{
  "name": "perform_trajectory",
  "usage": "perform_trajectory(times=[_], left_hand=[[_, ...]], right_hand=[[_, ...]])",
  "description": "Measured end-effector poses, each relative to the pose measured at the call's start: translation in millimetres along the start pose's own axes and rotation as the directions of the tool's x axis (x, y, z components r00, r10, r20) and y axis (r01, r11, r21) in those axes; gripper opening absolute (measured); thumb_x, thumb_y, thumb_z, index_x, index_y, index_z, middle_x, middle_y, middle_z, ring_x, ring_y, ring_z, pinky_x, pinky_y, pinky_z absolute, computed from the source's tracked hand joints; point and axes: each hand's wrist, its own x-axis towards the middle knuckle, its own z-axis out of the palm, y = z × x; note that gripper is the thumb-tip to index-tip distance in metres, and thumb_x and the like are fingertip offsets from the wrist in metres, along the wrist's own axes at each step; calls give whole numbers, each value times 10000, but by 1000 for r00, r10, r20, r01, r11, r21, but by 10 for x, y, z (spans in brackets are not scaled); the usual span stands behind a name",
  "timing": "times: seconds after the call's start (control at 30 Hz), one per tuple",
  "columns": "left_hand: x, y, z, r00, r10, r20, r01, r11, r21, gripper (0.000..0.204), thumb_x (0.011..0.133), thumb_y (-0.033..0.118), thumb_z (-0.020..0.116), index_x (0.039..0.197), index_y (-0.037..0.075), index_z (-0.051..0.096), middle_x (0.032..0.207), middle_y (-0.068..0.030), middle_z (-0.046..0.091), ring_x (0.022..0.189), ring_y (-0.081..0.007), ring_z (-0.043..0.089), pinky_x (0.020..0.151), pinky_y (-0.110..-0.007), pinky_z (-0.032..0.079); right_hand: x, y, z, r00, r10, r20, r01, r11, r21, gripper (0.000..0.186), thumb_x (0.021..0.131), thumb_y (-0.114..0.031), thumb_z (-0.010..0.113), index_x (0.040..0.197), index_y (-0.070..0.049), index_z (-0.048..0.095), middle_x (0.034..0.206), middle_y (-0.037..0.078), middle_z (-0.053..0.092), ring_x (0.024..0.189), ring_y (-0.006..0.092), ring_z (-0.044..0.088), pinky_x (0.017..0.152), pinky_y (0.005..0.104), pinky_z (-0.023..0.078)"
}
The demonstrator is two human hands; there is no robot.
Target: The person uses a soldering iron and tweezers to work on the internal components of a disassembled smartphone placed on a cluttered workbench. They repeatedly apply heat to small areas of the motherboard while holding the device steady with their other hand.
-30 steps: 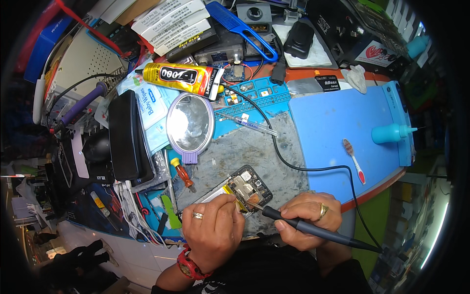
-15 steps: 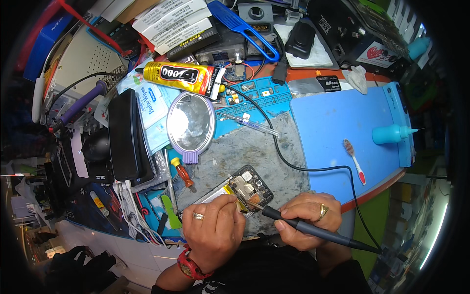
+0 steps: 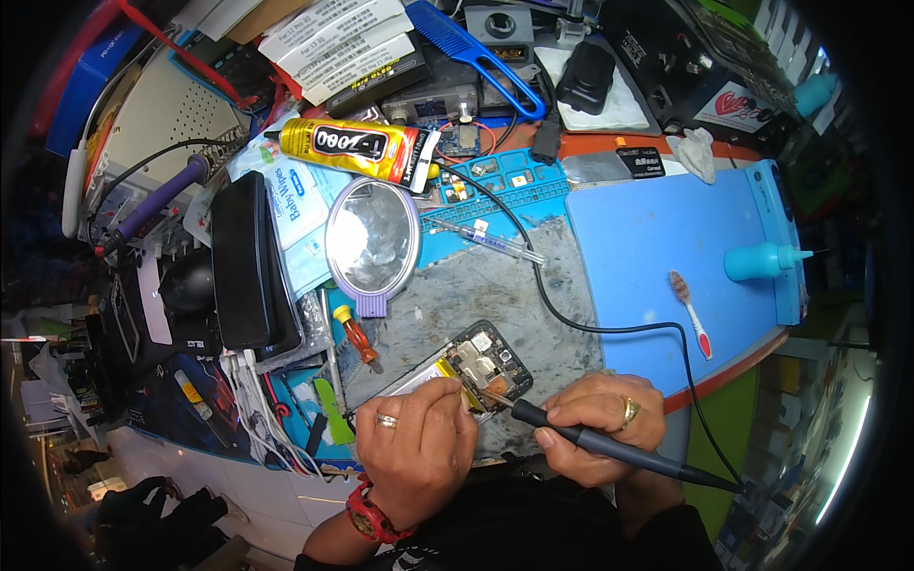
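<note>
An opened smartphone (image 3: 490, 360) lies on a worn grey mat (image 3: 447, 295), its circuit board and yellow-edged battery exposed. My right hand (image 3: 602, 428) is closed around a dark soldering iron (image 3: 619, 451) with a black cable. The iron's tip touches or nearly touches the board beside the battery's end. Over the near part of the phone, my left hand (image 3: 416, 440) is closed in a pinch beside that tip. Whatever sits between its fingertips is hidden. A ring and a red wristwatch (image 3: 367, 514) are on that left side.
Left of the phone lie a small orange screwdriver (image 3: 357, 338) and a round purple-framed mirror (image 3: 372, 238). A yellow glue tube (image 3: 352, 150) rests behind. On the blue mat (image 3: 633, 257) at right are a toothbrush (image 3: 687, 309) and a teal bottle (image 3: 759, 261). The iron's cable (image 3: 609, 329) crosses the mats.
Almost nothing differs. Both hands, the soldering iron and the phone keep their places, with only a very slight shift of the whole view.
</note>
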Motion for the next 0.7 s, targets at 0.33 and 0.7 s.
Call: perform_trajectory(times=[0.33, 0.7], left_hand=[[6, 8, -6, 1000, 9, 1, -9, 1000, 11, 214, 769, -1, 811, 943, 30, 690, 1039, -49, 748, 776, -221, 652, 781, -391, 473], [5, 7, -9, 1000, 8, 7, -8, 1000, 8, 221, 768, -2, 817, 933, 32, 674, 1051, -55, 756, 764, -225, 648, 775, -393, 464]], right_hand=[[12, -33, -39, 999, 5, 35, -4, 1000, -24, 252, 710, 32, 857, 902, -20, 702, 699, 123, 718, 626, 247, 764, 578, 337, 648], [-3, 2, -17, 1000, 5, -3, -5, 1000, 0, 242, 714, -6, 890, 888, -43, 726, 733, 100, 736, 611, 221, 747, 520, 299, 582]])
